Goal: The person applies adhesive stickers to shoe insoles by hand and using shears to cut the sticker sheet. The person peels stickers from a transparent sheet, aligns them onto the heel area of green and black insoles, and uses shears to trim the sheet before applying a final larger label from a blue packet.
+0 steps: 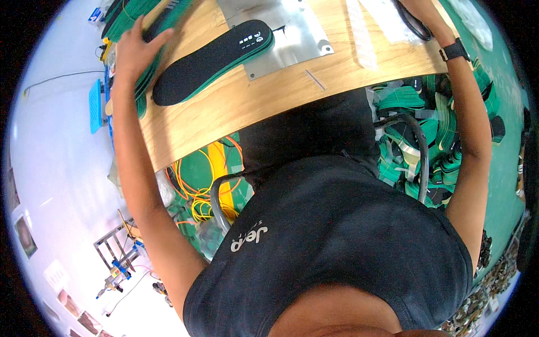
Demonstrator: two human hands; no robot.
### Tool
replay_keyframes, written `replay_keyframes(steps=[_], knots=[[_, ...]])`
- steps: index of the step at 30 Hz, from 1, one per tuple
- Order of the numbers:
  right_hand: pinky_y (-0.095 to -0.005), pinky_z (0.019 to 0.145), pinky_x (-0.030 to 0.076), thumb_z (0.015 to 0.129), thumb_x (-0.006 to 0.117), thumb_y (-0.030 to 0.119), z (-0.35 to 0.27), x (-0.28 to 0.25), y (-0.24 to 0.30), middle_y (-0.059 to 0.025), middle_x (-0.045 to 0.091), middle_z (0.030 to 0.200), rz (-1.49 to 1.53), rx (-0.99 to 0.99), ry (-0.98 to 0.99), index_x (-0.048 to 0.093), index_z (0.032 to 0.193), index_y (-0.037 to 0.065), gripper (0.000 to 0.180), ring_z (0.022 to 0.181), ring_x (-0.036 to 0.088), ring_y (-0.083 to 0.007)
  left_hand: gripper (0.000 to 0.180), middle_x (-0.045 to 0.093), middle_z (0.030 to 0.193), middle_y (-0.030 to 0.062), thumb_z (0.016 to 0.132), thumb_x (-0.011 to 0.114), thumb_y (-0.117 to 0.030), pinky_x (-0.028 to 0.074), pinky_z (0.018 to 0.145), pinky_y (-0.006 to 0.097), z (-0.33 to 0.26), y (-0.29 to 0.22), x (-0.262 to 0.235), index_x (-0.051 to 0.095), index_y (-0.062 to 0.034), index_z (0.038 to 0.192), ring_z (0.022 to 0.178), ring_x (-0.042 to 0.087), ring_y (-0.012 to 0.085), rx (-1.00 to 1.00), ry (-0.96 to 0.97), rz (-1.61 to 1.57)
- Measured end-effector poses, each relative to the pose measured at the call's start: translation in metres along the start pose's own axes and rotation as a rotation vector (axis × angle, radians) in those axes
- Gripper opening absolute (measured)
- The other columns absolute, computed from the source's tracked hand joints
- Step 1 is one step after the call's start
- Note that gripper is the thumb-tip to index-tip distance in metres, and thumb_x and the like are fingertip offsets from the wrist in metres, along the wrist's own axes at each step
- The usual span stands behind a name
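My left hand [135,51] lies flat, fingers spread, on a stack of green-and-black insoles [147,84] at the left end of the wooden table [236,106]. Just right of it a single black insole with a green edge [213,59] rests partly on a metal plate [292,36]. My right hand [418,7] reaches to the table's far right and is cut off by the top edge of the view. It sits beside a black looped object [414,25]. A black watch [455,51] is on that wrist. Whether the right hand holds anything is hidden.
A heap of green and black insoles [415,101] fills the space under the table on the right. Orange and yellow cables [205,180] lie lower left. A blue tray [95,106] sits left of the table. Clear plastic strips [359,33] lie on the tabletop.
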State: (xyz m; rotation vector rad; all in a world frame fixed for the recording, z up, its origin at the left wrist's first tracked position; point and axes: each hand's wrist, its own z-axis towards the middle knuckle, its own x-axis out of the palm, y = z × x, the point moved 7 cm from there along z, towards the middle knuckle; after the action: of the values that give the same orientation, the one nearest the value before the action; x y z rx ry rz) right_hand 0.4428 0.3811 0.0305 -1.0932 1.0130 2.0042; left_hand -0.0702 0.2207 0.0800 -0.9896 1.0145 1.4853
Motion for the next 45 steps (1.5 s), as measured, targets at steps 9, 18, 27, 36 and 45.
replay_keyframes(steps=[9,18,27,36,45], knots=[[-0.0406,0.068,0.049,0.078,0.068,0.025,0.0,0.001,-0.016,-0.0214,0.065,0.079,-0.05,0.084,-0.017,0.066,0.082,-0.002,0.028,0.072,0.062,-0.0321,0.057,0.058,0.126,0.0159,0.08,0.075,-0.032,0.04,0.103,0.038,-0.079,-0.126,0.018,0.057,-0.0075,0.129,0.119,0.053,0.0321,0.36,0.078,-0.56],[-0.0443,0.071,0.047,0.081,0.063,0.024,0.0,-0.002,-0.012,-0.0251,0.063,0.087,-0.267,0.166,-0.028,0.06,0.1,-0.003,0.034,0.081,0.06,-0.0385,0.059,0.061,0.112,0.0178,0.078,0.075,-0.038,0.046,0.092,0.04,-0.1,-0.137,0.007,0.06,-0.003,0.123,0.106,0.057,0.0338,0.297,0.021,-0.536],[-0.0253,0.055,0.043,0.089,0.053,0.011,-0.025,-0.057,0.047,-0.0005,0.058,0.069,0.234,0.075,-0.335,0.056,0.122,0.008,0.034,0.06,0.051,-0.0088,0.06,0.06,0.116,0.016,0.076,0.078,-0.032,0.044,0.097,0.039,-0.114,-0.144,0.0,0.057,-0.0041,0.126,0.111,0.056,0.0332,0.218,0.223,-0.518],[-0.0188,0.057,0.041,0.092,0.065,0.014,-0.165,0.051,0.256,0.0025,0.058,0.072,1.239,0.269,0.57,0.061,0.129,0.007,0.038,0.064,0.051,-0.0028,0.064,0.057,0.111,0.0152,0.075,0.078,-0.038,0.047,0.09,0.039,-0.122,-0.151,0.004,0.057,-0.0064,0.127,0.105,0.057,0.0324,0.299,0.121,-0.617],[-0.0183,0.056,0.041,0.097,0.055,0.009,-0.177,0.07,0.268,0.0023,0.055,0.063,1.277,0.333,0.579,0.053,0.137,0.006,0.041,0.058,0.052,-0.0032,0.07,0.057,0.12,0.0122,0.07,0.082,-0.032,0.046,0.097,0.039,-0.131,-0.146,0.009,0.056,-0.0143,0.132,0.114,0.056,0.0301,0.308,0.133,-0.621]])
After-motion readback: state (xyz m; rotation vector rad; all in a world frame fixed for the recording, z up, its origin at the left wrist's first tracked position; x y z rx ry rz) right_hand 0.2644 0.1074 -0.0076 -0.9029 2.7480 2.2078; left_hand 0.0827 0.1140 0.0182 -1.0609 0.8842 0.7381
